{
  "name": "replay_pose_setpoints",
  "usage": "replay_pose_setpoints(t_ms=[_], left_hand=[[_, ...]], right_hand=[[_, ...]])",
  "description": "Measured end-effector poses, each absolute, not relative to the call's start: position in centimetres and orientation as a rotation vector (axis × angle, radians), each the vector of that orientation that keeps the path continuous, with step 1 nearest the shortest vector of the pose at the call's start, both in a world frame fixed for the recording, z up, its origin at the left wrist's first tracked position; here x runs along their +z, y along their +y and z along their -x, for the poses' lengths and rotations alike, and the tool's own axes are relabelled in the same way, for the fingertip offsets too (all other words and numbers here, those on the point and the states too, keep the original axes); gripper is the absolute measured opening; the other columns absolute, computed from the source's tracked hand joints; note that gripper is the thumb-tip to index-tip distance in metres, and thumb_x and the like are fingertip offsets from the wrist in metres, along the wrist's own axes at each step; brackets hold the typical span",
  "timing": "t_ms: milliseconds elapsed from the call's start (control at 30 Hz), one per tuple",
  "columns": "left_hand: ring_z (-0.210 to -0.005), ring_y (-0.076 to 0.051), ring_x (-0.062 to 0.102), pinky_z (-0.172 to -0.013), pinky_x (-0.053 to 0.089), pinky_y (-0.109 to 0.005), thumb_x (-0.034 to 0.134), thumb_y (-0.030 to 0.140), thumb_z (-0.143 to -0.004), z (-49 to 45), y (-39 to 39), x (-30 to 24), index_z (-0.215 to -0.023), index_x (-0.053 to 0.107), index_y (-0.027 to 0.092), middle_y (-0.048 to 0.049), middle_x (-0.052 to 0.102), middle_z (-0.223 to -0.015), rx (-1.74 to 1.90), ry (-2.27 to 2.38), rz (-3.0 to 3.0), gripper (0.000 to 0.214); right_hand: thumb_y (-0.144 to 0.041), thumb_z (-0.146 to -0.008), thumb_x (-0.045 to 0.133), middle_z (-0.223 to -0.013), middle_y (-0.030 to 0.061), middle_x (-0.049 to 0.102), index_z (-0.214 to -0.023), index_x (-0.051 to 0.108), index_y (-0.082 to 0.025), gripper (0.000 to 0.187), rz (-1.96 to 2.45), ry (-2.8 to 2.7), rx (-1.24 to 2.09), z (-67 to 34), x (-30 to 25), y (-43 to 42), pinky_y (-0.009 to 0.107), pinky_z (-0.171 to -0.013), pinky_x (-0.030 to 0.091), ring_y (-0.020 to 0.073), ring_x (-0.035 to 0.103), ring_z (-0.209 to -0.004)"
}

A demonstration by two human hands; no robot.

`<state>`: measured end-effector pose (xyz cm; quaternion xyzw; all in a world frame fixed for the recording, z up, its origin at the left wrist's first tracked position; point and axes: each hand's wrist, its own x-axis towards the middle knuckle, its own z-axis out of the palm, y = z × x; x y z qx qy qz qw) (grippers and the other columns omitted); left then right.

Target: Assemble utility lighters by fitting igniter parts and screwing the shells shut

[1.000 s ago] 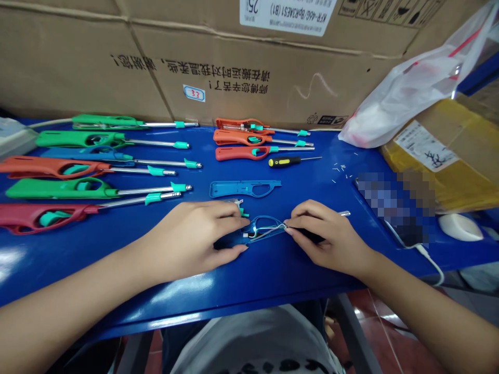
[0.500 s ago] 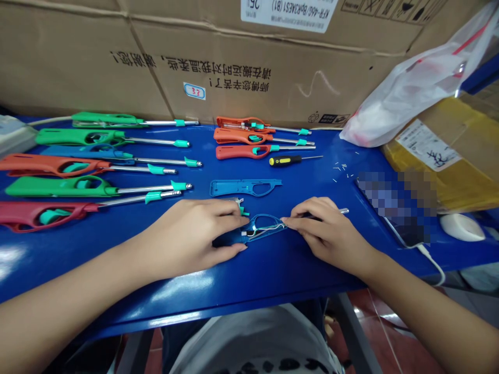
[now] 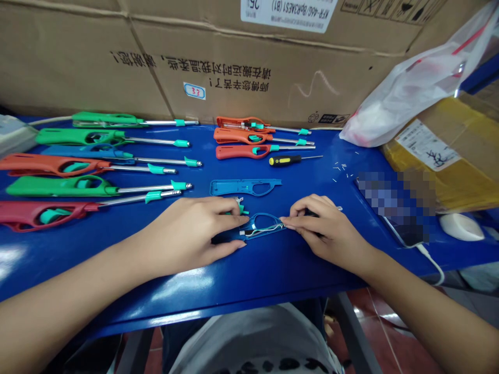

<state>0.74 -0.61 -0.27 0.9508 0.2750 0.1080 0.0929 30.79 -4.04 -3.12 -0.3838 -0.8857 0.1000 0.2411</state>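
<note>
My left hand (image 3: 206, 228) is closed around the handle end of an opened blue lighter casing half (image 3: 268, 218), its thumb below and fingers above. Inside the casing lie a black part and a white wire (image 3: 265, 230). Fingers of my right hand (image 3: 325, 223) pinch the front end of the casing, where the wire ends. A metal tube (image 3: 340, 209) sticks out beyond the right knuckles; most of it is hidden. Next to the left fingertips is a small teal part (image 3: 244, 210). The other blue casing half (image 3: 245, 187) lies just behind, hollow side up.
Several long-nosed lighters lie at left, among them a green one (image 3: 62, 185) and a red one (image 3: 47, 214). Orange lighters (image 3: 241, 151) and a screwdriver (image 3: 286, 161) lie behind. Small white pieces (image 3: 343, 167), a phone (image 3: 393, 208) and a mouse (image 3: 462, 227) are at right. A cardboard box (image 3: 156, 62) stands at the back.
The metal tube by my right hand has shifted slightly left, toward the casing. The wire lies closer to the casing's lower edge. Both hands keep nearly the same place.
</note>
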Motion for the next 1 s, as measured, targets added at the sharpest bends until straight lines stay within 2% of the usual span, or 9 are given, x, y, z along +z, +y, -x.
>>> replay_pose_setpoints(t_ms=[267,400,500,667,833,1000], left_hand=[[-0.091,-0.022,0.074,-0.071,0.057,-0.029,0.063,0.04,-0.097,-0.7,-0.5,-0.3,-0.124,0.073,0.023,-0.0052,0.073,-0.112,0.292,0.823,-2.817,0.033],[-0.097,-0.024,0.074,-0.074,0.057,-0.032,0.062,0.041,-0.097,-0.5,-0.4,-0.3,-0.124,0.073,0.025,-0.0055,0.072,-0.118,0.272,0.863,-2.846,0.033],[-0.099,-0.026,0.073,-0.075,0.058,-0.033,0.062,0.04,-0.096,-0.4,-0.2,0.0,-0.123,0.074,0.026,-0.0055,0.072,-0.12,0.25,0.879,-2.857,0.032],[-0.102,-0.026,0.073,-0.08,0.058,-0.035,0.062,0.038,-0.096,-0.3,-0.1,0.3,-0.124,0.073,0.026,-0.0064,0.072,-0.118,0.228,0.866,-2.862,0.033],[-0.1,-0.026,0.073,-0.079,0.057,-0.033,0.063,0.038,-0.096,-0.3,-0.1,0.2,-0.124,0.073,0.026,-0.0059,0.072,-0.119,0.217,0.87,-2.847,0.032],[-0.1,-0.026,0.074,-0.075,0.055,-0.033,0.064,0.041,-0.095,0.0,-0.2,0.8,-0.123,0.07,0.026,-0.0032,0.073,-0.119,0.217,0.903,-2.902,0.032]], right_hand=[[-0.018,-0.098,0.061,-0.097,0.0055,0.071,-0.096,0.079,-0.026,0.02,1.194,-2.391,0.397,-30.4,-2.2,-3.6,0.039,-0.083,0.043,0.0187,0.06,-0.089],[-0.024,-0.096,0.066,-0.096,0.0041,0.073,-0.097,0.081,-0.026,0.015,1.218,-2.332,0.695,-30.2,-1.2,-2.5,0.036,-0.085,0.049,0.0181,0.065,-0.09],[-0.028,-0.092,0.069,-0.094,0.0037,0.074,-0.09,0.079,-0.022,0.012,1.239,-2.267,0.955,-29.9,-0.3,-1.6,0.034,-0.084,0.052,0.0172,0.068,-0.087],[-0.029,-0.087,0.072,-0.083,0.0024,0.071,-0.074,0.069,-0.019,0.016,1.336,-2.297,1.07,-29.2,0.2,-0.3,0.032,-0.075,0.049,0.0168,0.064,-0.079],[-0.026,-0.086,0.071,-0.079,0.0008,0.068,-0.076,0.069,-0.018,0.013,1.36,-2.373,1.035,-29.0,0.0,0.2,0.028,-0.068,0.044,0.0142,0.057,-0.073],[-0.037,-0.084,0.075,-0.077,0.0007,0.07,-0.082,0.073,-0.018,0.019,1.412,-2.44,1.13,-28.7,1.2,1.1,0.027,-0.064,0.043,0.0143,0.056,-0.07]])
